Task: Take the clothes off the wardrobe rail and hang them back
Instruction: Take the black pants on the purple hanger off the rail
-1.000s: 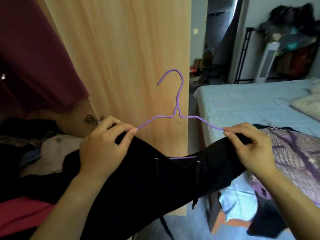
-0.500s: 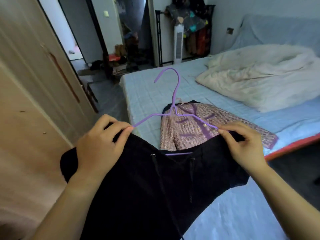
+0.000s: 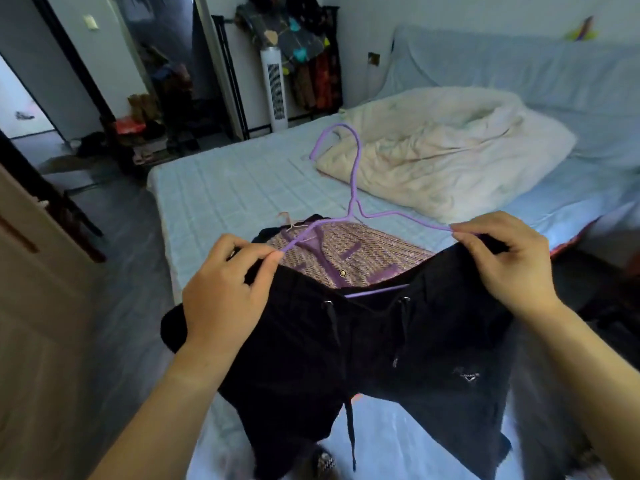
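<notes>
Hanger (image 3: 353,188) now over bed (image 3: 225,188); ends hidden in blk garment (image 3: 346,358)

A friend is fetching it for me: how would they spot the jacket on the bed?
Start at the bed with the pale blue sheet. Before the cream duvet, a tweed jacket lies flat. Unlike the black drawstring garment held in front of it, it is pinkish weave with purple trim and a gold button.
</notes>
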{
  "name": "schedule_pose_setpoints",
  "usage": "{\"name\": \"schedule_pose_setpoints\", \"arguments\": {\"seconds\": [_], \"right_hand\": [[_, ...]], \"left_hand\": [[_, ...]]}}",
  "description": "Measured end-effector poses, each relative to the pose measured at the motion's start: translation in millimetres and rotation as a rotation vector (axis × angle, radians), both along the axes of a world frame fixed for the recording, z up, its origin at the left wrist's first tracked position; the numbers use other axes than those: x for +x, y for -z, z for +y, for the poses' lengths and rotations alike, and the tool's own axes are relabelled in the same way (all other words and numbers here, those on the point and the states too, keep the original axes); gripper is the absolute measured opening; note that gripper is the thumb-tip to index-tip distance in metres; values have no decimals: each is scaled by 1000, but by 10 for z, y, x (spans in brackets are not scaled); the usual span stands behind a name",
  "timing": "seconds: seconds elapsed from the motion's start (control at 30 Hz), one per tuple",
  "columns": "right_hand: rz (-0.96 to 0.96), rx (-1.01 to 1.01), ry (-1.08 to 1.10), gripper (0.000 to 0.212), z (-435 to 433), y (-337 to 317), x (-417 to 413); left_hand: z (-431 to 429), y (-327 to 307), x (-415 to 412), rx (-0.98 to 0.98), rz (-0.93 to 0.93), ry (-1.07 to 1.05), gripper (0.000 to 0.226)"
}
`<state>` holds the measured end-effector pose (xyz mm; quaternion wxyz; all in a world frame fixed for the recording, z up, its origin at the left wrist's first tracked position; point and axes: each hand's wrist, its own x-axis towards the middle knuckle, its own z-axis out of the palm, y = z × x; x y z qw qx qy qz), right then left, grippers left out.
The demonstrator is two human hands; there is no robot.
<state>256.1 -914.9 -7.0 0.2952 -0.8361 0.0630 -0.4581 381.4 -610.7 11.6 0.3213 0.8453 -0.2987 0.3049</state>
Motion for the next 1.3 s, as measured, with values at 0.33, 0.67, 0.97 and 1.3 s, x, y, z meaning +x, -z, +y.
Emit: {"name": "schedule_pose_setpoints", "arguments": {"seconds": [0.33,0.67,0.97,1.3], "right_hand": [[53,-26,18,14,-860,-122,1501],[147,13,-193,11,-1318,173,3185],[371,110,-403,16,-1657,1013,4558],[580,148,-518,18,-1935,2064,5492]], "left_hand": [[-857,36,1545,-40,129,47,23],[-1048,378,2696,46,255,-35,27],[-1260,996,3560,210,513,-240,16],[-1563,1960,4356,257,781,-361,12]]}}
